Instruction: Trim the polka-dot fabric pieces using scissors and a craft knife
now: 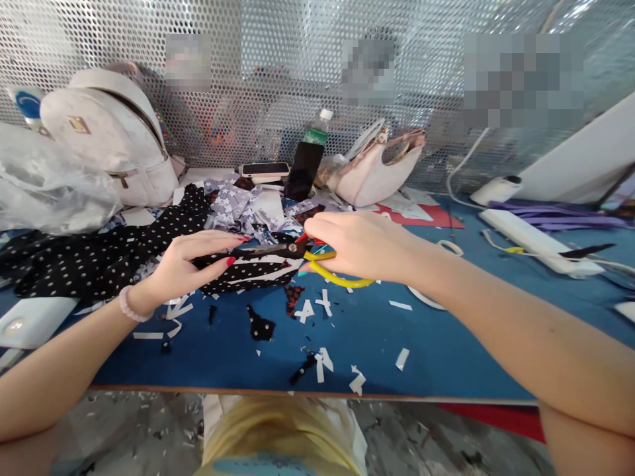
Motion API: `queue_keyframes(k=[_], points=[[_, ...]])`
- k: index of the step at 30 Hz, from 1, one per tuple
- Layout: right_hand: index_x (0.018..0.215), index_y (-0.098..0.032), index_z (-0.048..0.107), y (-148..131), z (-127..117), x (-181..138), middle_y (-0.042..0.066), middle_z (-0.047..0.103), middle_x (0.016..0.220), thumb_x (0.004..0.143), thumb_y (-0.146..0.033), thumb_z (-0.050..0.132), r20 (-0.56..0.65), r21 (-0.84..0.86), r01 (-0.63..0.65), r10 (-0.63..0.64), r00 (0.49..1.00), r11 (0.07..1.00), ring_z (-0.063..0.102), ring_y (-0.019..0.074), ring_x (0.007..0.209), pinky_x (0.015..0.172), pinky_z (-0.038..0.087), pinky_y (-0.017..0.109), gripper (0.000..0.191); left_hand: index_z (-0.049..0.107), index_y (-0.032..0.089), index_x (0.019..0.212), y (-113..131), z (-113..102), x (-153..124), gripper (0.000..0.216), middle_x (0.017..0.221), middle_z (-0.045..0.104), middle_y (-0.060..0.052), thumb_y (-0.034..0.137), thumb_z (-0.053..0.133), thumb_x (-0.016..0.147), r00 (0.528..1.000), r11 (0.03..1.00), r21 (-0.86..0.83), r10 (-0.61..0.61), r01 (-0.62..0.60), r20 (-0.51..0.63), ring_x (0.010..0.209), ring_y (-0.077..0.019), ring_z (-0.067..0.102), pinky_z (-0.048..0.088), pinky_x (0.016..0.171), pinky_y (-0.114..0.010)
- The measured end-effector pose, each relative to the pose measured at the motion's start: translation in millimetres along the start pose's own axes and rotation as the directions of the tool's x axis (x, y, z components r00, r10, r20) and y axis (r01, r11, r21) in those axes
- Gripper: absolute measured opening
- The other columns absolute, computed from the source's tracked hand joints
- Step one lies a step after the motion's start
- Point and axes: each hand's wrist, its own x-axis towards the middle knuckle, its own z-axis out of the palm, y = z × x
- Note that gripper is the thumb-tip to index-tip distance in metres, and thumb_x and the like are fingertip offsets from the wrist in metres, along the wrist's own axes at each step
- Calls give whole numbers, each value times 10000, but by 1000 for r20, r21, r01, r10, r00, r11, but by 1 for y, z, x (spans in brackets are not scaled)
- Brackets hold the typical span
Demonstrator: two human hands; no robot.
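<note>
My right hand (352, 241) is closed around the handles of a pair of scissors (340, 281) with yellow grips. Their dark blades point left, over black polka-dot fabric (255, 274) with white strips along it. On the left, my left hand (193, 261) has its thumb and fingers on either side of the fabric's edge, close to the blade tips. Part of the fabric under that hand is hidden. A larger heap of the same dotted cloth (94, 258) spreads out to the left of my wrist.
Scraps of white and black (260, 324) litter the blue table (372, 337). Behind stand a white backpack (106, 135), a bottle in a black sleeve (302, 168) and a pale handbag (377, 172). A phone (265, 170) lies near the mesh wall. Purple strips (560, 215) and a white power strip (540, 241) are right.
</note>
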Motion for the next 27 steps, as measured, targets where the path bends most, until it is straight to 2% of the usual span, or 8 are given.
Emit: queue_keyframes(k=[7, 16, 23, 27], points=[[865, -165, 554, -7, -7, 13, 37, 580, 755, 861, -393, 615, 64, 64, 9, -13, 998, 998, 487, 145, 582, 476, 212, 256, 236, 723, 194, 1108, 0, 1, 0, 278, 1065, 758, -35, 125, 651, 848, 1000, 1000, 22, 15, -15, 1, 1006, -147, 712, 571, 930, -220], [899, -157, 562, -9, -6, 25, 46, 583, 775, 883, -450, 603, 75, 123, 51, -60, 995, 991, 496, 155, 610, 515, 246, 263, 296, 712, 194, 1134, 0, 0, 0, 291, 1085, 753, -41, 145, 642, 856, 1000, 1000, 25, -9, 9, 17, 1019, -151, 709, 571, 933, -229], [968, -143, 581, -12, -3, 28, 68, 605, 813, 880, -433, 619, 46, 42, 89, -91, 995, 995, 523, 171, 637, 521, 245, 274, 305, 707, 217, 1152, -3, 2, -2, 315, 1113, 746, -22, 149, 657, 848, 1000, 999, 40, -11, 12, -6, 1028, -149, 709, 567, 952, -233], [984, -139, 587, -12, -2, 31, 74, 615, 821, 886, -329, 606, 46, 20, 98, -99, 994, 995, 525, 168, 641, 527, 251, 278, 215, 717, 217, 1138, -4, 2, -2, 297, 1102, 750, -20, 174, 658, 850, 999, 998, 50, -35, 35, -14, 1011, -151, 716, 572, 945, -237]])
